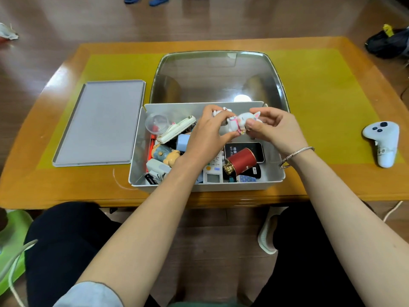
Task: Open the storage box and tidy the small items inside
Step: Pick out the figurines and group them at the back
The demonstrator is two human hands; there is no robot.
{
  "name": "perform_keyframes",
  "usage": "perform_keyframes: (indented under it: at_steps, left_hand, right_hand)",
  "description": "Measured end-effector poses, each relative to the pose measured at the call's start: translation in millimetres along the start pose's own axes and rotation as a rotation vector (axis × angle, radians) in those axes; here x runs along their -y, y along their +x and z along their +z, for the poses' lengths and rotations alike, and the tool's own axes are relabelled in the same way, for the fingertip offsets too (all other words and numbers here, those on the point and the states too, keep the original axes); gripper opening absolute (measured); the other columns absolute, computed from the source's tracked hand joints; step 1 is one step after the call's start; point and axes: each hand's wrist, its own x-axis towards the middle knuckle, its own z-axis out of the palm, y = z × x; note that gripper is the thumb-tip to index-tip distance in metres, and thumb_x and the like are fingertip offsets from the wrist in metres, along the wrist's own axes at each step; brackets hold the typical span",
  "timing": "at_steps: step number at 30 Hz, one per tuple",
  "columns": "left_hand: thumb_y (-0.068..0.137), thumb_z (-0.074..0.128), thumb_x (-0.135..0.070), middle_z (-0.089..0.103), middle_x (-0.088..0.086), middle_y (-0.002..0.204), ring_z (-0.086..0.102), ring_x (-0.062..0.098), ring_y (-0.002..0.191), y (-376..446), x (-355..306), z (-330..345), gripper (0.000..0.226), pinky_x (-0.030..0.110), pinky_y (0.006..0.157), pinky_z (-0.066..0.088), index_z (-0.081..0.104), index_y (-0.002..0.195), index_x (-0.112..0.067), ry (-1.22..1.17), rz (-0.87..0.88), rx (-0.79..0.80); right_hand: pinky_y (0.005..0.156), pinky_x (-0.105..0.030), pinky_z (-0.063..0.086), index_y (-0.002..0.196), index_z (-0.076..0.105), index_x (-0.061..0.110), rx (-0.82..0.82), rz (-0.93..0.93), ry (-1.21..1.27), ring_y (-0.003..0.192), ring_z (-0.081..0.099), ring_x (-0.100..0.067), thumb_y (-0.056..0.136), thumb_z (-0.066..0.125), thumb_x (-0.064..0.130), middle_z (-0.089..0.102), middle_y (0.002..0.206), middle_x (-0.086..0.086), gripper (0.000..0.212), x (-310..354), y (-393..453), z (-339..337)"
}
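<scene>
Hands: left hand (208,131) and right hand (269,127) both pinch a small white rabbit figure (238,122) above the storage box (274,173).
Axis: the figure lies sideways between the hands, equally near both.
Box: open, matte grey, jumbled; lid (99,122) lies flat left of it.
Materials: glossy figure; ribbed red tin (240,161) inside.

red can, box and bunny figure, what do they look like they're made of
Red can: probably metal, with a matte red body and a shiny gold ribbed cap. Box: likely smooth matte grey plastic or thin metal, judging by its thin, rounded walls. Bunny figure, held by both the left hand and right hand: looks like glossy moulded plastic or vinyl.
</scene>
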Motion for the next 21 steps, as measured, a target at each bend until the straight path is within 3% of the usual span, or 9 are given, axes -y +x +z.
perform_keyframes:
  at_steps: [4,8,11,15,19,21]
  left_hand:
    - [0.078,0.075,-0.036,0.046,0.004,0.117,0.055,0.020,0.098,2.6,-0.2,0.3,0.040,0.032,0.078,0.048,0.064,0.113,-0.021,0.082,-0.046,-0.056]
    - [0.079,0.074,-0.038,0.046,0.005,0.118,0.055,0.022,0.100,2.4,-3.1,4.2,0.040,0.029,0.076,0.044,0.064,0.114,-0.021,0.119,-0.043,-0.053]
    - [0.079,0.075,-0.034,0.045,0.007,0.120,0.053,0.023,0.103,2.1,-1.8,4.7,0.043,0.035,0.083,0.047,0.063,0.117,-0.017,0.085,-0.042,-0.009]
    - [0.081,0.074,-0.031,0.042,0.008,0.125,0.048,0.026,0.114,2.0,4.6,0.1,0.043,0.040,0.097,0.043,0.062,0.118,-0.013,0.021,-0.055,0.085]
    - [0.092,0.061,-0.016,0.049,0.008,0.122,0.049,0.027,0.112,-4.6,17.8,-6.2,0.019,0.043,0.093,0.045,0.066,0.110,-0.012,0.060,-0.010,-0.005]
    - [0.094,0.055,-0.010,0.052,0.010,0.119,0.052,0.026,0.109,-6.2,22.3,-8.5,0.020,0.041,0.089,0.046,0.067,0.111,-0.011,0.058,0.021,-0.062]
  right_hand:
    - [0.055,-0.025,0.058,0.106,0.061,0.001,0.005,0.046,-0.040,0.062,0.068,-0.013,0.088,0.064,0.015,0.068,0.085,-0.010,0.024,8.2,4.9,1.4]
    - [0.049,-0.024,0.055,0.101,0.059,0.000,0.053,0.030,-0.132,0.056,0.065,-0.009,0.082,0.069,0.005,0.066,0.079,-0.006,0.023,12.5,12.2,5.0]
    - [0.050,-0.025,0.056,0.094,0.058,0.005,0.080,0.032,-0.206,0.056,0.065,-0.006,0.078,0.073,0.004,0.066,0.076,-0.001,0.022,13.4,18.2,3.4]
    - [0.057,-0.025,0.056,0.100,0.061,-0.001,0.039,-0.029,-0.286,0.058,0.065,-0.004,0.077,0.074,0.005,0.067,0.079,-0.003,0.027,8.1,25.7,-9.1]
    - [0.079,-0.030,0.053,0.102,0.068,0.004,-0.037,-0.105,-0.534,0.074,0.062,-0.010,0.076,0.077,0.012,0.070,0.096,-0.012,0.029,1.0,42.9,-20.5]
    - [0.085,-0.033,0.052,0.101,0.069,0.012,-0.026,-0.127,-0.642,0.081,0.063,-0.013,0.074,0.078,0.015,0.071,0.099,-0.008,0.029,-3.0,51.3,-18.6]
